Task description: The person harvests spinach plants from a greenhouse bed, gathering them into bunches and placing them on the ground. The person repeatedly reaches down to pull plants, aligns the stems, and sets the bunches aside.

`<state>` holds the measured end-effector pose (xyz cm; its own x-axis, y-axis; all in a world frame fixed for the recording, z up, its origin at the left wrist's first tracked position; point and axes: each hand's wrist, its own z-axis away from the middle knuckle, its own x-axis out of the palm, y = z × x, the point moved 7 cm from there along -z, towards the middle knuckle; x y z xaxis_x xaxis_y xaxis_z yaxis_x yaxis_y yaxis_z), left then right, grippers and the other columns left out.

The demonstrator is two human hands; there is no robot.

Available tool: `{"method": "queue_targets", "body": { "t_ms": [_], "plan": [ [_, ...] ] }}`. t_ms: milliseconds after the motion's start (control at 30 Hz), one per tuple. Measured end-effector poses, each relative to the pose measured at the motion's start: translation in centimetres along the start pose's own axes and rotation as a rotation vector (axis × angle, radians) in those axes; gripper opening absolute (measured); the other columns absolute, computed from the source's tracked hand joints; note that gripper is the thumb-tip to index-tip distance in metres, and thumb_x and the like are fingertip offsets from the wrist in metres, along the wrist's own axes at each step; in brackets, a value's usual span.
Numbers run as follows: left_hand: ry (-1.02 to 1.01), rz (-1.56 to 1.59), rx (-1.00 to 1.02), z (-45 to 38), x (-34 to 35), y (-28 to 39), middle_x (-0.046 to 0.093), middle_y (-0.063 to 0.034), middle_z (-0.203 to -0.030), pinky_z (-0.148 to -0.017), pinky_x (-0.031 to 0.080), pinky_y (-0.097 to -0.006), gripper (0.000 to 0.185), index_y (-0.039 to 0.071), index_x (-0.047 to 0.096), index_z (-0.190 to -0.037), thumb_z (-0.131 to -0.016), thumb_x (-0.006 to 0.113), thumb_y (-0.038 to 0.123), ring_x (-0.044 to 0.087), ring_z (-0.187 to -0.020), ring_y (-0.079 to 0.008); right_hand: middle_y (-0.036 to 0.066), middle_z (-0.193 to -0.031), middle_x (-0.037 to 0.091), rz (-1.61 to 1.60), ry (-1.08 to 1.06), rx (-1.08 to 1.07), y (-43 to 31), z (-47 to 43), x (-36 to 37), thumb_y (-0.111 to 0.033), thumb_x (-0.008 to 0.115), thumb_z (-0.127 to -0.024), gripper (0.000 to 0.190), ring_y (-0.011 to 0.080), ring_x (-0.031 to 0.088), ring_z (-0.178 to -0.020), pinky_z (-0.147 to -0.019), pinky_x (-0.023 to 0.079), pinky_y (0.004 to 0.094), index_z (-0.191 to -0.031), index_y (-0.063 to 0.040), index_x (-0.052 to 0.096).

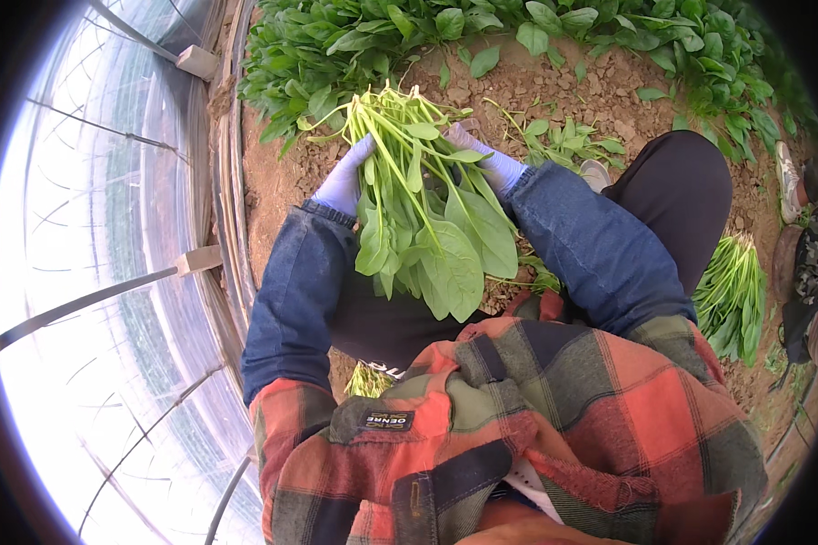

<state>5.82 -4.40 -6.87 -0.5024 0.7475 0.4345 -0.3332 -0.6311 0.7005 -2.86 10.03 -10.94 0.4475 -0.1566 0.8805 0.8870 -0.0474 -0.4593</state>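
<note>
Between my two gloved hands is a large bunch of spinach, its pale cut stem ends pointing away from me and its broad leaves hanging toward my lap. My left hand, in a thin lavender glove, grips the bunch on its left side near the stems. On the opposite side, my right hand in a matching glove holds it too. Leaves cover most of the fingers of both hands. Loose spinach leaves lie on the soil just beyond my right wrist.
Growing spinach borders the bare soil ahead. A greenhouse film wall with curved poles runs along the left. A harvested spinach bundle lies at right, near another person's shoe. More stems show beneath me.
</note>
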Motion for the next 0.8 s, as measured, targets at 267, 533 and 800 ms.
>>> {"method": "queue_targets", "body": {
  "t_ms": [267,533,800],
  "plan": [
    [0.178,0.048,-0.061,-1.1,1.2,-2.0,0.060,-0.0097,-0.137,-0.104,0.048,-0.0424,0.066,0.011,0.050,-0.144,-0.095,0.063,0.053,0.059,-0.122,-0.0245,0.008,-0.133,0.061,0.019,0.081,0.155,1.5,-0.3,-0.4,-0.052,0.076,-0.087,0.078,0.0189,0.061,-0.118,-0.099,0.052,0.0364,-0.146,-0.009,0.047],
    [0.157,-0.093,-0.166,-5.2,5.2,-3.0,0.060,-0.0118,-0.135,-0.105,0.047,-0.0412,0.067,0.008,0.049,-0.144,-0.097,0.062,0.054,0.059,-0.123,-0.0236,0.012,-0.140,0.057,0.384,0.227,-0.100,-1.4,-1.1,-1.3,-0.028,0.089,-0.076,0.096,0.0229,0.055,-0.129,-0.109,0.043,0.0364,-0.151,-0.005,0.034],
    [-0.195,-0.257,0.096,-5.3,8.8,-0.2,0.050,-0.0099,-0.144,-0.109,0.044,-0.0407,0.072,0.006,0.035,-0.151,-0.097,0.068,0.039,0.051,-0.130,-0.0229,0.011,-0.127,0.065,0.258,0.382,-0.147,-7.3,0.5,-2.2,-0.019,0.086,-0.079,0.071,0.0220,0.064,-0.114,-0.100,0.050,0.0378,-0.139,-0.003,0.052]
  ]
}}
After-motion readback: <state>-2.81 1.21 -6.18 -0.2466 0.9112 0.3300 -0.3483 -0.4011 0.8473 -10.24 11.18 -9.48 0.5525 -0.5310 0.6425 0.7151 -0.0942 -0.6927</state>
